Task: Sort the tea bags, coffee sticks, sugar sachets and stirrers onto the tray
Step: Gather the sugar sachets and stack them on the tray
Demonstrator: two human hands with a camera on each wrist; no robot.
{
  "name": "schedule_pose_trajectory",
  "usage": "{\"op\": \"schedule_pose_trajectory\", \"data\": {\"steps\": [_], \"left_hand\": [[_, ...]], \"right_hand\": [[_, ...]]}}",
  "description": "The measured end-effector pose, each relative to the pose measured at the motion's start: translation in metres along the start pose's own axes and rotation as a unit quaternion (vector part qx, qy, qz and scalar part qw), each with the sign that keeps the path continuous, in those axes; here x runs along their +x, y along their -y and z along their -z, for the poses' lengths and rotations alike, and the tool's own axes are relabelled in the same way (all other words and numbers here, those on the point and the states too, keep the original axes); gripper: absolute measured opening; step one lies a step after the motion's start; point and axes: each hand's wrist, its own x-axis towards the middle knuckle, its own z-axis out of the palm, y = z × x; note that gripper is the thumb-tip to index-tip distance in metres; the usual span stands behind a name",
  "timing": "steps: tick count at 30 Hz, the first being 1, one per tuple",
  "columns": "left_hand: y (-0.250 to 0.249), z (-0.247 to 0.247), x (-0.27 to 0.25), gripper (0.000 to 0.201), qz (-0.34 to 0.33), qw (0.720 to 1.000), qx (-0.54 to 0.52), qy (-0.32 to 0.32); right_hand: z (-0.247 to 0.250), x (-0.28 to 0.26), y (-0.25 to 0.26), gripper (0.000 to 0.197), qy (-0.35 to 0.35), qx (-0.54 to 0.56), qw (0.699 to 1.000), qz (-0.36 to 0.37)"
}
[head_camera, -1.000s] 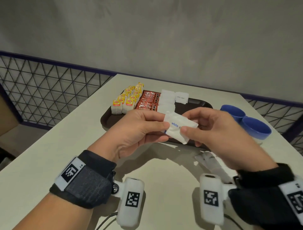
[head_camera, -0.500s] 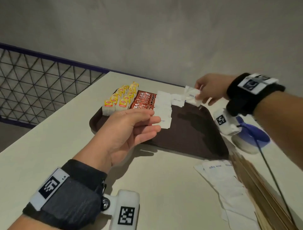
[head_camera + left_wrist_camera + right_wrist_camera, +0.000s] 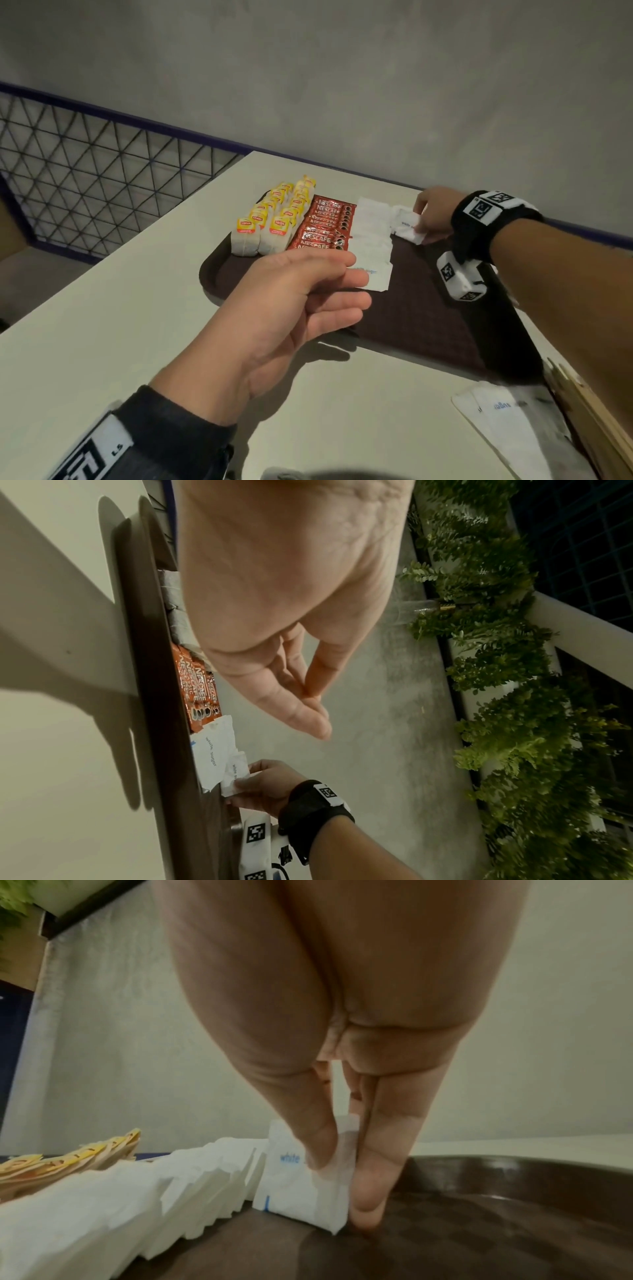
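The right hand (image 3: 432,214) pinches a sugar sachet (image 3: 407,229), long axis front-to-back, on the tray (image 3: 428,318) holding tea bags (image 3: 270,222) and coffee sticks (image 3: 327,226). The left hand (image 3: 287,308) hovers relaxed, empty.

Matt paper sugar sachets (image 3: 373,240), glossy foil coffee sticks (image 3: 325,226)

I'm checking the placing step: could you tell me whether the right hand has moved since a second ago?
Yes. The right hand went from the tray's near edge to its far side, and now pinches a sugar sachet beside the sachet row.
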Motion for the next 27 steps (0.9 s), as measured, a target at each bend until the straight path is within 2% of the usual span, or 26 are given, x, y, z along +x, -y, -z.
{"op": "schedule_pose_trajectory", "data": {"steps": [4, 6, 8, 17, 20, 22, 24, 25, 27], "left_hand": [[-0.001, 0.000, -0.001, 0.015, -0.004, 1.000, -0.011, -0.008], [-0.002, 0.000, -0.001, 0.014, -0.006, 1.000, -0.014, -0.011], [-0.002, 0.000, -0.001, 0.014, -0.007, 1.000, -0.013, -0.016], [-0.002, -0.002, -0.001, 0.015, -0.005, 0.999, -0.006, -0.032], [-0.002, -0.004, -0.002, 0.015, -0.005, 0.999, -0.007, -0.032], [-0.003, -0.004, -0.003, 0.015, -0.005, 0.999, -0.004, -0.035], [-0.003, -0.006, -0.003, 0.015, -0.006, 0.999, 0.002, -0.033], [-0.003, -0.007, -0.004, 0.015, -0.005, 1.000, 0.007, -0.030], [-0.001, -0.009, -0.005, 0.014, -0.004, 1.000, 0.020, -0.018]], "right_hand": [[0.003, -0.003, 0.000, 0.044, -0.035, 0.002, 0.999, -0.011], [0.002, -0.003, -0.003, 0.046, -0.026, 0.029, 0.999, -0.033], [0.000, -0.002, -0.006, 0.050, -0.009, 0.009, 0.999, -0.053], [-0.013, 0.010, -0.002, 0.048, 0.027, 0.006, 0.999, -0.041], [-0.010, 0.005, 0.001, 0.037, 0.017, 0.008, 0.999, -0.032], [-0.003, -0.006, 0.001, 0.038, 0.008, 0.012, 0.999, -0.033], [0.007, -0.027, -0.002, 0.049, 0.002, 0.034, 0.999, -0.020], [0.011, -0.043, -0.004, 0.052, 0.003, 0.035, 0.999, -0.002], [0.019, -0.088, -0.010, 0.044, 0.030, 0.016, 0.998, 0.055]]}}
